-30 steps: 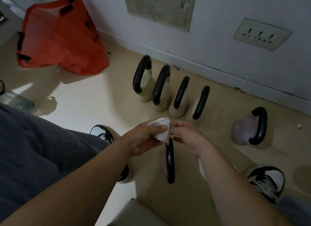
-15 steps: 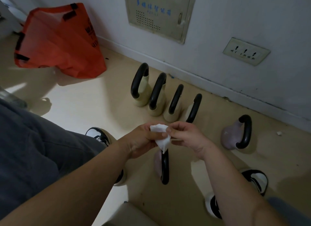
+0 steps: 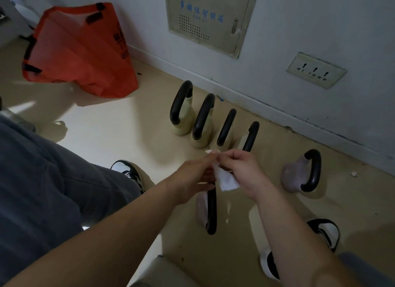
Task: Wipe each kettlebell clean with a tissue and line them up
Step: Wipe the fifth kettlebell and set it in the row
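Both hands are pinching the tissue: left hand is taking its top end, right hand is curling round the lower wad. They're holding it just above the near kettlebell, which is standing on the floor between the person's shoes, well out from the wall edge. Can't tell if either hand is touching its handle, since the top is hidden.

Risks, as I'm judging them:
- Tissue is looking like thin, soft, crumpled paper. Tugging it from two ends is risking a tear or lint. A white scrap is lying near the wall edge.
- Handles are reading as smooth black loops, and the bodies as matte, rounded and flat-based. The near one is sitting edge-on to the camera, so a sideways wipe with no steadying grip could be tipping it toward a shoe.
- Lilac kettlebell is standing apart to the right, off the line, so it's easy to be skipping.
- Four cream kettlebells are standing close together along the wall edge, handles parallel. Sliding a heavy one in beside the last could be knocking the row.

Orange bag, slack and creased, is slumping toward the floor's far-left corner.
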Motion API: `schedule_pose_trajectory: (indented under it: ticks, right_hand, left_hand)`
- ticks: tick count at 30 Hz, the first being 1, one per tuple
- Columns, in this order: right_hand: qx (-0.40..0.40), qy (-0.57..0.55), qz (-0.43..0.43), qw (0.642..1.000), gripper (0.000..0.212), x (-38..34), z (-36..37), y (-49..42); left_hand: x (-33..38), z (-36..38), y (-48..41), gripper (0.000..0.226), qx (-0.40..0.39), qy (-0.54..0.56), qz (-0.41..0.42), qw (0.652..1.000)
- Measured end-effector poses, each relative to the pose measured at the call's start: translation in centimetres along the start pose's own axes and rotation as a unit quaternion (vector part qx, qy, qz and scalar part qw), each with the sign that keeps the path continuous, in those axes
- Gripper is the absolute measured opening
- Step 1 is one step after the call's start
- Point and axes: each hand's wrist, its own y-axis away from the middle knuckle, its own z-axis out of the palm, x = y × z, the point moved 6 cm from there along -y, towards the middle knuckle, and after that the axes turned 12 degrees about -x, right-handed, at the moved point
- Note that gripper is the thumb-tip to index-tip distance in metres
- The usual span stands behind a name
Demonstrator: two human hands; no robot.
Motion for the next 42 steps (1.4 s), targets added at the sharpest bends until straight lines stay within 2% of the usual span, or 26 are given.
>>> schedule_pose_trajectory:
  ticks: [1,3,8,11,14,17,22,24,26,27,29,31,32,33,34,36,38,40,42]
  right_hand:
    - [-0.023,-0.011,0.009,1.000,0.011,0.1,0.5,-0.1]
    - [-0.038,-0.001,0.023,0.999,0.012,0.3,0.9,-0.4]
    - [0.009,-0.023,0.035,0.999,0.015,0.8,0.4,-1.3]
    - [0.054,-0.102,0.037,0.993,0.014,1.3,0.0,-1.5]
    - [0.079,-0.127,0.034,0.988,0.016,1.1,-0.4,-1.3]
    - [0.027,-0.125,0.038,0.991,0.017,0.5,0.1,-1.1]
    - [-0.154,-0.126,0.087,0.976,0.017,-0.5,1.5,-0.3]
    - [-0.210,-0.085,0.122,0.966,0.016,-0.2,1.4,0.3]
    - [-0.197,-0.039,0.142,0.969,0.019,0.4,0.6,0.0]
    - [-0.159,-0.021,0.145,0.976,0.022,0.9,0.0,-0.5]
    - [-0.034,-0.011,0.139,0.990,0.020,2.2,-1.5,-1.7]
    - [0.072,-0.039,0.148,0.986,0.016,3.8,-2.3,-2.1]
    - [0.083,-0.050,0.169,0.981,0.018,4.7,-2.2,-2.1]
    - [0.068,-0.047,0.199,0.976,0.026,5.8,-1.9,-2.0]
    - [0.040,-0.037,0.234,0.971,0.037,6.9,-1.4,-1.7]
    - [-0.020,-0.043,0.292,0.955,0.060,9.1,-0.5,-1.0]
    - [-0.059,-0.098,0.316,0.942,0.068,10.9,0.6,-0.4]
    - [-0.072,-0.158,0.330,0.928,0.061,11.9,1.6,0.3]
    - [-0.069,-0.157,0.325,0.930,0.057,11.9,1.7,0.8]
  left_hand:
    - [-0.1,0.4,-0.2,0.054,-0.023,0.017,0.002,1.000]
    - [-0.3,0.2,-0.6,0.048,-0.022,0.043,0.013,0.999]
    - [-0.9,-2.3,-0.9,0.035,0.017,0.115,0.026,0.993]
    - [-1.0,-3.2,-1.2,0.050,0.004,0.143,0.030,0.989]
    - [-1.3,-3.7,-1.7,0.068,-0.056,0.173,0.028,0.983]
    - [-1.8,-3.5,-1.3,0.060,-0.086,0.174,0.011,0.981]
    - [-2.5,-1.4,0.2,0.081,-0.169,0.173,-0.075,0.967]
    - [-2.3,-1.2,0.2,0.078,-0.179,0.151,-0.078,0.969]
    - [-1.7,-0.9,0.0,0.059,-0.194,0.111,-0.073,0.972]
    - [-1.5,-0.9,-0.1,0.049,-0.196,0.088,-0.078,0.974]
    - [-1.8,-2.0,-0.4,0.042,-0.139,0.060,-0.103,0.983]
    - [-2.5,-4.8,-0.9,0.047,0.032,0.010,-0.102,0.994]
    - [-2.4,-6.6,-0.9,0.043,0.142,-0.057,-0.083,0.985]
    - [-1.9,-8.1,-0.6,0.037,0.241,-0.148,-0.056,0.958]
    - [-1.6,-8.8,-0.4,0.036,0.298,-0.238,-0.043,0.923]
    - [-1.7,-7.9,-0.6,0.045,0.291,-0.339,-0.050,0.893]
    - [-2.9,-5.1,-1.0,0.055,0.245,-0.313,-0.063,0.915]
    - [-5.1,-1.7,-1.4,0.056,0.225,-0.153,-0.079,0.959]
    - [-7.6,1.4,-2.5,0.046,0.247,0.014,-0.091,0.965]
